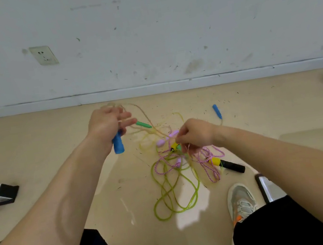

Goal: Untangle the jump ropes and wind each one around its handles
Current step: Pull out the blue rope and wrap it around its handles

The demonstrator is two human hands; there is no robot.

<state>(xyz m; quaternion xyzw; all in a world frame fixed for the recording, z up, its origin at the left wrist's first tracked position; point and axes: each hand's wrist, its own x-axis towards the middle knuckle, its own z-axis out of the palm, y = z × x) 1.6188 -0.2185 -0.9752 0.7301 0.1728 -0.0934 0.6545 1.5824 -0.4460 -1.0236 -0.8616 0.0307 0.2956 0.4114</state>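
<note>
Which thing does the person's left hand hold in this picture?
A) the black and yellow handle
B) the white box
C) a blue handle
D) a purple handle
C: the left hand grips a blue handle, whose lower end sticks out below the fist; the black and yellow handle lies on the floor.

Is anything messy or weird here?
Yes. The ropes lie knotted in one heap on the floor, pink and green looped through each other. A loose blue handle lies apart from the heap; the left hand grips the other blue handle.
</note>
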